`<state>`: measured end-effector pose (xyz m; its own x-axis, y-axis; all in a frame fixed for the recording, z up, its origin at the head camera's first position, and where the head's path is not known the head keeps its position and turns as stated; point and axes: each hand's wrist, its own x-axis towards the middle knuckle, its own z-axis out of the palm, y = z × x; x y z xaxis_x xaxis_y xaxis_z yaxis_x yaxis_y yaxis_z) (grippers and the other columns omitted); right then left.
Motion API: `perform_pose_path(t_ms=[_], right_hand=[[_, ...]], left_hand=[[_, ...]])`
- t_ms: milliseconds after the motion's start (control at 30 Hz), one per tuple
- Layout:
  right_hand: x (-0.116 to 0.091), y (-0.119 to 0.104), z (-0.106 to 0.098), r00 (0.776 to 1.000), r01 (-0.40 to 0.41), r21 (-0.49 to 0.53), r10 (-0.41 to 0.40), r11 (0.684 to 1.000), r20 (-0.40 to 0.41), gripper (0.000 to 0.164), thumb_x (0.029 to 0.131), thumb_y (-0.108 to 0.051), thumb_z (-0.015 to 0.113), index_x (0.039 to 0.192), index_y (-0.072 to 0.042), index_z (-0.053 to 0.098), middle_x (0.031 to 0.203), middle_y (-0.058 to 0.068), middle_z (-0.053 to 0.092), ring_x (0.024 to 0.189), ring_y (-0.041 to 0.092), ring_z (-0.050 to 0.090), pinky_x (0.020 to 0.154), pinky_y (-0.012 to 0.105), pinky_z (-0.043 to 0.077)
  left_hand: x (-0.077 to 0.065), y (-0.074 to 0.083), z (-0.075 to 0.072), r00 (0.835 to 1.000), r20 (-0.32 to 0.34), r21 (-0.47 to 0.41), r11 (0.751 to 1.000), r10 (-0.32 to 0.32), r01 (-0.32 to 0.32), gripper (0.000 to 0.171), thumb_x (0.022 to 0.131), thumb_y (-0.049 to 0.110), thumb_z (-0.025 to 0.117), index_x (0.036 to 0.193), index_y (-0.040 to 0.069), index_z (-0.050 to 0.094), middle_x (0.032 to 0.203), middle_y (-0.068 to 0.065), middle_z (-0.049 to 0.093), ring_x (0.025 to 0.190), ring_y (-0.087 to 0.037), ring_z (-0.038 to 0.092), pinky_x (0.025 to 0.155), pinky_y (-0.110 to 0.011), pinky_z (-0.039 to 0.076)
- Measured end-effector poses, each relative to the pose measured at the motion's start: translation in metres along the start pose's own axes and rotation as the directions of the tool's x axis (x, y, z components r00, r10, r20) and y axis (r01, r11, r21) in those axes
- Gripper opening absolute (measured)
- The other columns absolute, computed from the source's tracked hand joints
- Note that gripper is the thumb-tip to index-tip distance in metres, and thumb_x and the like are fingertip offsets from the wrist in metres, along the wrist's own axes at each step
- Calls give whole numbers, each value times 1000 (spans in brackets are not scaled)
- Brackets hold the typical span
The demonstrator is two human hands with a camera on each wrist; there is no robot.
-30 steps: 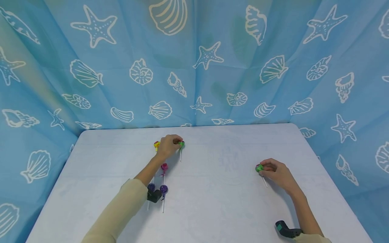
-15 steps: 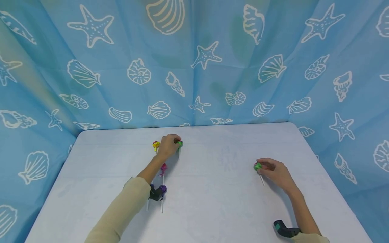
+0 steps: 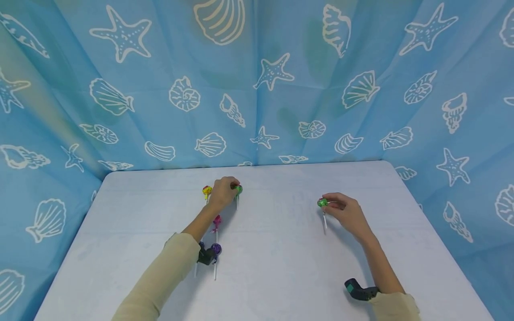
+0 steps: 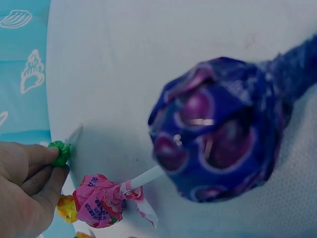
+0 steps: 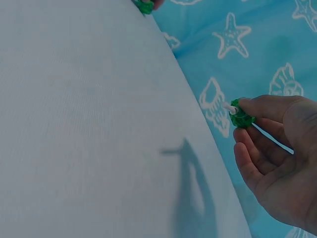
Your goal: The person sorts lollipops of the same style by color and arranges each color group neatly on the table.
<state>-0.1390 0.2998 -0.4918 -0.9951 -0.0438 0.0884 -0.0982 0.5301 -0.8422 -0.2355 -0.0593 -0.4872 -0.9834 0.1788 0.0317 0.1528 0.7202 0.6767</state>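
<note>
My left hand (image 3: pixel 222 195) pinches a green-wrapped lollipop (image 3: pixel 239 189) by its head near the table's far edge, the white stick pointing toward me. In the left wrist view, thumb and fingertips close on that green wrapper (image 4: pixel 60 153). Further right, my right hand (image 3: pixel 346 213) pinches a second green lollipop (image 3: pixel 322 202) between thumb and fingers. It is held above the table; the hand's shadow lies apart on the cloth in the right wrist view. Near my left forearm lie a yellow lollipop (image 3: pixel 206 190), a pink one (image 3: pixel 217 220) and a purple one (image 3: pixel 216 248).
Another purple lollipop (image 3: pixel 201 244) is mostly hidden behind the black left wrist camera (image 3: pixel 206 256). A white cloth covers the table (image 3: pixel 277 267). Behind its far edge hangs a blue curtain (image 3: pixel 241 98) with shell and starfish prints. The right wrist camera (image 3: pixel 359 290) hangs beside the right forearm.
My right hand has moved left and farther from me, carrying its green lollipop, whose stick now hangs more upright in view. The left hand stays in place on the other green lollipop.
</note>
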Motion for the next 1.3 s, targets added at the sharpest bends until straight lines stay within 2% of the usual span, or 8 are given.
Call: perform_pose_path(t_ms=[233,600,1000,1167,1300], right_hand=[[22,-20,24,1000,16,14,-16,1000,10,33,92,-7,71,123,0,66,116,16,67,104,29,65,81,16,52],[49,-47,68,999,17,60,-20,998,42,33,90,-6,73,122,-1,67,116,15,68,103,28,66,88,38,56],[77,-57,116,998,1,86,-6,996,63,31,90,-8,74,119,-2,69,110,12,71,100,24,69,85,36,57],[86,-60,129,997,-48,142,40,989,59,32,90,-8,73,121,0,67,112,15,71,103,27,68,87,36,56],[91,-61,139,994,-103,217,92,971,64,33,91,-8,71,122,2,66,113,17,70,106,29,67,89,37,54]], left_hand=[[-1,1,0,1000,-2,0,1000,2,-2,20,94,1,66,113,-4,70,110,-17,70,105,-31,63,99,-40,50],[0,1,-1,1000,-1,-5,1000,4,-4,20,94,0,66,113,-5,70,110,-18,70,105,-31,63,99,-40,50],[0,3,-1,1000,2,22,1000,-3,3,20,94,1,67,113,-5,70,110,-18,70,102,-31,63,98,-39,51],[1,4,0,999,14,39,999,-32,32,20,94,2,67,114,-3,69,110,-17,70,100,-30,63,98,-38,51],[2,4,1,999,4,43,998,-42,42,19,94,2,67,113,-3,70,110,-17,70,99,-29,62,97,-38,51]])
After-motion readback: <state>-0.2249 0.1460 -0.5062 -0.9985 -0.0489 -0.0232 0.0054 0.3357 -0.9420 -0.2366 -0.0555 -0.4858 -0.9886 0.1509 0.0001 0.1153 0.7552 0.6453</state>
